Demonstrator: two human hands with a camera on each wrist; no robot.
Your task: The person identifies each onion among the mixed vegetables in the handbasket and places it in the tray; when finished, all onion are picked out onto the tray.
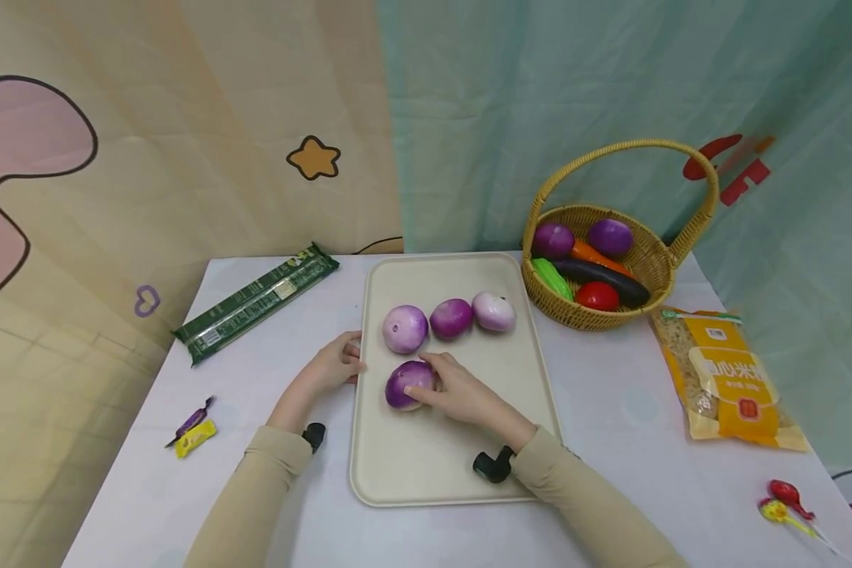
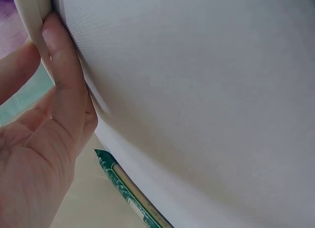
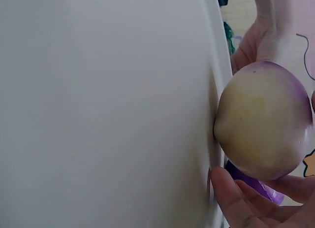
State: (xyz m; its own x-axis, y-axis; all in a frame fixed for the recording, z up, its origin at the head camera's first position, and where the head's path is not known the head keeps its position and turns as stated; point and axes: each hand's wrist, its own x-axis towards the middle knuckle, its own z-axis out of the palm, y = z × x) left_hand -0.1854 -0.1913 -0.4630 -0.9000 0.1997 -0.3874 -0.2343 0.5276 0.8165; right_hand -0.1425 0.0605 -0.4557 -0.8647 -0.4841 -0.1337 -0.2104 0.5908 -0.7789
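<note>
Thumb and fingers of my right hand are round a purple onion on the left part of a cream tray. Seen from the right wrist, this onion is pale underneath and purple along its edge, close over the tray surface. With my left hand I grip the left rim of the tray; the left wrist view has the thumb inside the rim and the fingers along its outer side. Behind the held onion lie a pale purple onion, a darker one and a whitish one in a row.
A wicker basket of vegetables stands at the back right, with an orange-and-clear food bag beside it. Lollipops lie front right. On the left are a long green packet and two wrapped candies.
</note>
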